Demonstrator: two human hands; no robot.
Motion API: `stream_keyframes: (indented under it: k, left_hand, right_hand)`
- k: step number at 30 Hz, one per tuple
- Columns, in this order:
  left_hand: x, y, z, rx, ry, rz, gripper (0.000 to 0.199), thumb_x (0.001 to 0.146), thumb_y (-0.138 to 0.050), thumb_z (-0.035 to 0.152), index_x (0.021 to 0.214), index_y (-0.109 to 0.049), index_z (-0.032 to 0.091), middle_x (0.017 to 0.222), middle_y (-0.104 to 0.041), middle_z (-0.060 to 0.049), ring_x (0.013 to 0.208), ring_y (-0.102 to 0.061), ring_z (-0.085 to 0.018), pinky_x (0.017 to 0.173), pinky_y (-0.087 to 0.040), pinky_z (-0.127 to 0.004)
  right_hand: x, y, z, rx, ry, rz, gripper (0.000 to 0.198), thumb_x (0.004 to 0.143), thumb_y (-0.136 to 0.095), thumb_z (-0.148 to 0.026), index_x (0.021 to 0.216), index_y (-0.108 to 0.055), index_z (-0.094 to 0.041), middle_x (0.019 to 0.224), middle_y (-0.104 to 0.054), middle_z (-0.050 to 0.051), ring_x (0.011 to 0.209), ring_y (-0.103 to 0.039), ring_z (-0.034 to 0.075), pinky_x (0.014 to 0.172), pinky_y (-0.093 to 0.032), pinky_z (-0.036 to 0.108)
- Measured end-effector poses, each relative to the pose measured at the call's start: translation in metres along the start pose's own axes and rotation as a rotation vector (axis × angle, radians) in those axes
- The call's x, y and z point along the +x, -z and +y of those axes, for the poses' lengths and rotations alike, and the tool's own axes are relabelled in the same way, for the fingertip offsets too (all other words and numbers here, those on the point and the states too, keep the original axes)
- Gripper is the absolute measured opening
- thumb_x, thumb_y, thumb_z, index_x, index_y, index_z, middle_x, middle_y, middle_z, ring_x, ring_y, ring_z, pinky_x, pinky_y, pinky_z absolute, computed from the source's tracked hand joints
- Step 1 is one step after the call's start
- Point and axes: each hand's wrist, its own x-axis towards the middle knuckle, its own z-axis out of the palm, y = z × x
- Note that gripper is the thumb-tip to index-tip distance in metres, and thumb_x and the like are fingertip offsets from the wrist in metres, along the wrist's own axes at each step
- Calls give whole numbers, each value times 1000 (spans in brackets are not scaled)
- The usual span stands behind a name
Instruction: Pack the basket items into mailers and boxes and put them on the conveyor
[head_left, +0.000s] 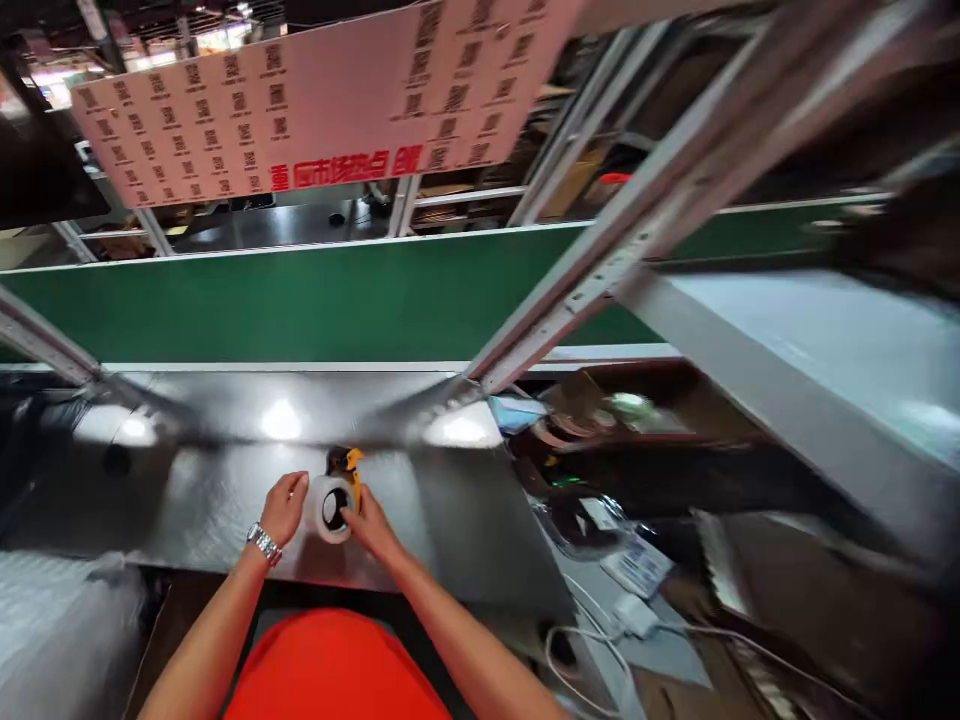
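Presently I have the tape roll (319, 512) over the metal bench (480, 520), its yellow dispenser (353, 461) clasped in the right hand (369, 526), head end pointing away; the left hand (283, 510), fingers bent, sits just left of the roll, whether pinching anything I cannot tell.

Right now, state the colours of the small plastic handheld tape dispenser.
The dispenser is black and orange-yellow; head view shows it best.

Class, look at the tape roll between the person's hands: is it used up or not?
Not used up: the tape roll shows a thick, pale band around its dark centre. Whether it is completely full, I cannot tell.
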Motion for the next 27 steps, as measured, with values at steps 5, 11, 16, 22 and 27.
stream_keyframes:
  k: [5, 11, 16, 22, 27]
  left_hand:
    - [33, -19, 10, -33, 189, -189, 85, 79, -65, 98, 92, -78, 15, 111, -82, -23, 101, -78, -36, 83, -60, -43]
    - [55, -20, 3, -80, 267, -439, 95, 52, -84, 100, 88, -81, 13, 95, -82, -18, 89, -77, -30, 76, -55, -37]
    - [60, -17, -3, -170, 425, -376, 47, 85, -90, 61, 89, -79, 16, 83, -79, -9, 71, -75, -20, 70, -58, -31]
    - [75, -9, -12, -74, 439, -371, 13, 103, -73, 30, 95, -78, 20, 91, -83, -7, 78, -81, -20, 79, -66, -31]
    - [81, -9, -15, 68, 308, -371, 8, 99, -73, 23, 95, -79, 20, 86, -83, -5, 81, -82, -24, 85, -68, -36]
  right_hand:
    - [-37, 2, -7, -327, -20, -11, 47, 88, -68, -26, 135, -60, -24, 125, -80, 11, 115, -77, 32, 101, -57, 42]
    - [-54, 9, -15, -538, 21, 91, 73, 85, -76, -24, 155, -57, -21, 150, -71, 19, 138, -67, 39, 116, -52, 48]
    - [-59, 0, -21, -587, 8, 210, 64, 80, -86, -30, 140, -67, -20, 140, -70, 18, 128, -62, 36, 110, -52, 47]
    - [-60, -29, -16, -435, -61, 194, 68, 80, -90, -28, 140, -59, -23, 130, -75, 9, 104, -69, 25, 89, -52, 34]
    - [-69, -39, -12, -322, -32, 199, 76, 81, -89, -31, 150, -59, -26, 135, -77, 7, 109, -73, 27, 89, -55, 34]
